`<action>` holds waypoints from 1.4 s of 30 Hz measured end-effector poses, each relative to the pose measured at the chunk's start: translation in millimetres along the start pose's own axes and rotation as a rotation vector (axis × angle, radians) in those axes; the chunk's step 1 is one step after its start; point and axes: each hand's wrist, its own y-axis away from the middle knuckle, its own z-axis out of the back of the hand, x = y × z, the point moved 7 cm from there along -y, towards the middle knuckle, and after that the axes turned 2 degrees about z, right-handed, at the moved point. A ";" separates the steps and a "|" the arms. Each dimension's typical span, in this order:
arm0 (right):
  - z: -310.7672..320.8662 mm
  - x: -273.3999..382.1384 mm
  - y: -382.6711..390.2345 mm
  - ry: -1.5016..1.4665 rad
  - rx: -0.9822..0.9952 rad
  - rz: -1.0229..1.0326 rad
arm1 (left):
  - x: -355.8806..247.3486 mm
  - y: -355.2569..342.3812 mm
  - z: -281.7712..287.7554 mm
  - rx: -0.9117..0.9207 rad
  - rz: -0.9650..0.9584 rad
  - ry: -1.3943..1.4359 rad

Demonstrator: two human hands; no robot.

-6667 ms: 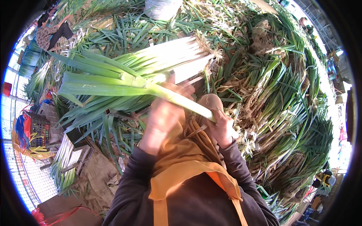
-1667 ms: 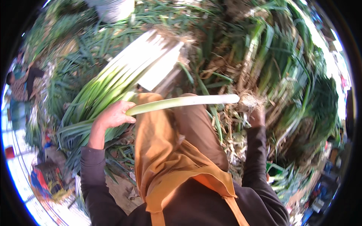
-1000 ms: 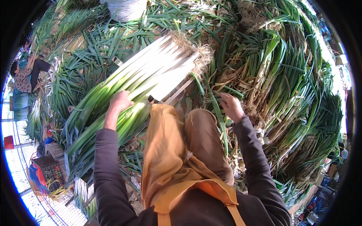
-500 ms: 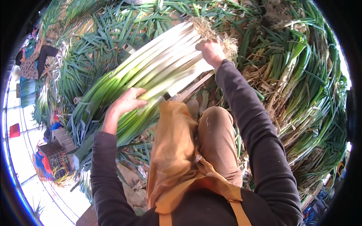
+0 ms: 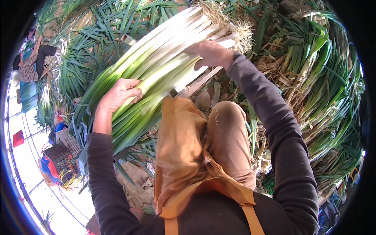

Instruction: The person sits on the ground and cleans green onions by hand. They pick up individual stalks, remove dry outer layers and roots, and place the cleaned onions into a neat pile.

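Note:
A thick bunch of leeks (image 5: 168, 43) lies slantwise before me, white shafts and shaggy roots at the upper right, green leaves toward the lower left. My left hand (image 5: 117, 96) is closed around the green part of one leek on the near side. Over the white shafts, close to the roots, my right hand (image 5: 213, 55) is bent with its fingers closed at the end of a pale green outer leaf (image 5: 172, 70). Its fingertips are partly hidden and slightly blurred. Under the bunch shows a narrow bar-like frame (image 5: 201, 82), just beyond my knees.
Piled leeks (image 5: 313, 78) with dry roots fill the right side. Loose green leaves (image 5: 113, 23) cover the ground ahead. At the left are a dark crate (image 5: 60, 158) and, farther off, another person (image 5: 33, 64). My apron (image 5: 180, 145) covers my lap.
My right hand has moved from the root end down and left along the shafts. My left hand has shifted slightly left and up and closed its fingers on a leek.

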 end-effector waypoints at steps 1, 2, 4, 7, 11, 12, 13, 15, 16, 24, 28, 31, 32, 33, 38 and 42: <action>2.2 -5.3 -0.4 0.074 -0.013 -0.070 | 1.1 -0.9 0.8 0.027 0.060 0.046; -4.5 -4.9 -1.2 0.105 0.004 -0.110 | -2.0 0.3 3.3 -0.056 0.047 -0.038; 3.9 -8.6 -5.6 0.061 -0.178 -0.065 | -13.2 -2.1 3.8 -0.152 0.020 -0.201; -6.4 -30.9 -22.7 0.109 -0.175 -0.116 | -29.3 4.4 -22.0 -0.443 -0.061 -0.897; -36.2 -59.1 -33.4 0.012 0.036 -0.213 | -8.4 14.4 -66.7 -0.583 0.031 -1.330; -36.0 -60.3 -33.7 0.080 -0.022 -0.215 | -0.2 15.0 -67.6 -0.613 0.052 -1.301; -36.8 -60.9 -31.6 0.115 -0.053 -0.210 | 0.1 14.0 -66.1 -0.670 -0.031 -1.336; -41.2 -60.0 -27.9 0.108 -0.072 -0.231 | 15.0 8.3 -53.8 -0.642 0.004 -1.299; -38.9 -57.9 -25.6 0.131 -0.123 -0.230 | 21.9 4.0 -44.3 -0.611 0.025 -1.220; -19.7 -46.0 -18.0 0.184 -0.315 -0.201 | 29.5 25.2 -18.9 -0.649 -0.133 -0.892; -11.7 -53.8 -6.3 0.160 -0.408 -0.161 | 37.8 42.5 -7.7 -0.679 0.028 -0.935; -16.1 -57.3 -0.7 0.126 -0.429 -0.126 | 31.0 48.6 -11.5 -0.642 -0.060 -0.862; -17.2 -57.4 -0.3 0.117 -0.444 -0.112 | 30.6 48.3 -12.6 -0.621 -0.023 -0.866; -21.2 -60.1 0.0 0.129 -0.428 -0.162 | 26.5 46.8 -13.6 -0.618 -0.024 -0.877; -13.9 -54.0 2.9 0.105 -0.520 -0.119 | -5.9 43.7 -13.4 -0.662 -0.044 -1.046; -3.9 -57.9 7.8 -0.162 -0.426 -0.077 | -28.3 55.8 -17.8 -0.808 -0.176 -1.275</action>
